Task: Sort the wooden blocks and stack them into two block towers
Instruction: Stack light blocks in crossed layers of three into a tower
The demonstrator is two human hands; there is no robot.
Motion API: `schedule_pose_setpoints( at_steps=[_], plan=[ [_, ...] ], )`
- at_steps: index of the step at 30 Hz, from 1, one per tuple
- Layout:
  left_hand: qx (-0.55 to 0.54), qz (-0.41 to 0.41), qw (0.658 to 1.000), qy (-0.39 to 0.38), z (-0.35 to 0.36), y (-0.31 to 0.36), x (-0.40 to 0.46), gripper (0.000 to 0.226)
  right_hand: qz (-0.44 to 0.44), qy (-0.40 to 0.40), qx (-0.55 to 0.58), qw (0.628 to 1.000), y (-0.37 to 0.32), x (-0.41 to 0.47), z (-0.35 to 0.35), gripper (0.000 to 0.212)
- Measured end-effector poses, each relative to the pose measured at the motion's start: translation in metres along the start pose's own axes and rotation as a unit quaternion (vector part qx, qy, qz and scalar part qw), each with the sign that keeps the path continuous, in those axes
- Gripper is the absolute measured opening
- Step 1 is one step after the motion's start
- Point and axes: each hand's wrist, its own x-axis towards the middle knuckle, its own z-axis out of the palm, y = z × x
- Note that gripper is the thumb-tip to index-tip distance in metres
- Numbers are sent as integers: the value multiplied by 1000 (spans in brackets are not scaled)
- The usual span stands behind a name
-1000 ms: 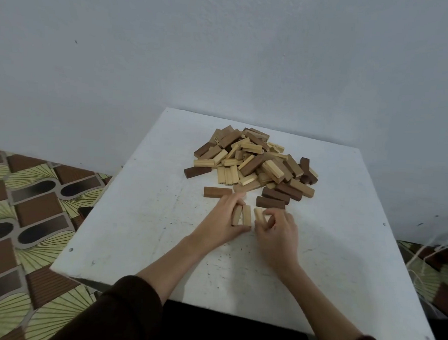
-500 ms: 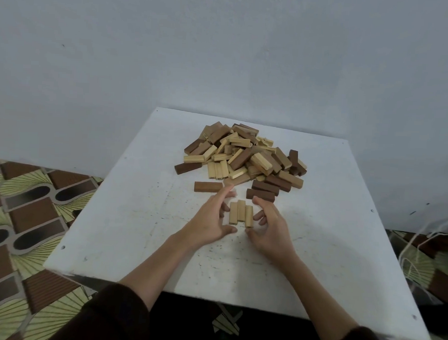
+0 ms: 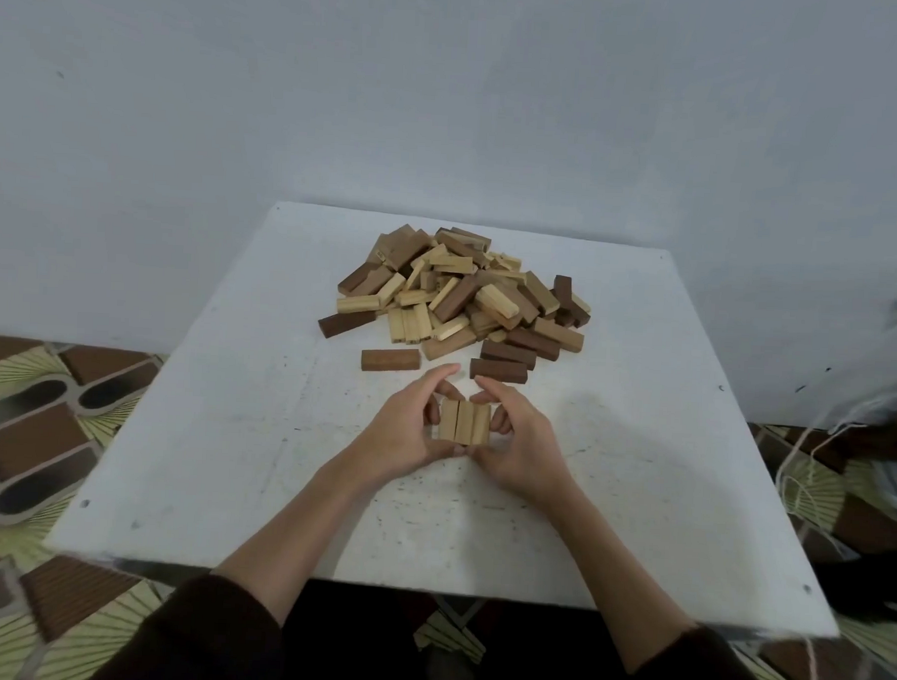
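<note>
Dark sleeves [image 3: 207, 632] at the bottom edge of the frame, bare forearms running up toward centre. Just below centre, left hand [image 3: 406, 430] and right hand [image 3: 521, 440] cupped from either side around three light blocks [image 3: 464, 421], fingers curled and pressing inward, thumbs meeting at the near ends, index fingers arched over the far ends. Blocks laid flat and side by side on the white table [image 3: 225, 458], long sides touching, held this way most likely to square them into one tight row, so that a first tower layer sits even and later layers rest level. Light wood only in this row, which suggests sorting by colour, with a dark tower to come elsewhere. Hardly begun, judging by how much lies loose. Just above the fingertips, a single brown block [image 3: 390, 360] lying alone left of centre, and two dark blocks [image 3: 502, 361] right of centre at the near fringe of the heap, all close at hand and apart from the row. Further up, in the middle of the frame, the mixed pile [image 3: 458, 299] of light and dark blocks, jumbled at all angles, some leaning on others. Left and right edges of the frame filled by patterned floor [image 3: 47, 415]; a pale string [image 3: 811, 458] trailing at the right edge. Plain grey-blue wall [image 3: 447, 93] across the whole upper half.
</note>
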Motion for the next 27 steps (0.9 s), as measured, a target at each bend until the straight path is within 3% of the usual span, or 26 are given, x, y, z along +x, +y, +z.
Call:
schedule_pose_setpoints(
  at_steps=[27],
  plan=[
    [-7, 32, 999, -19, -2, -3, -6, 93, -12, -24, 23, 999, 4, -3, -3, 75]
  ],
)
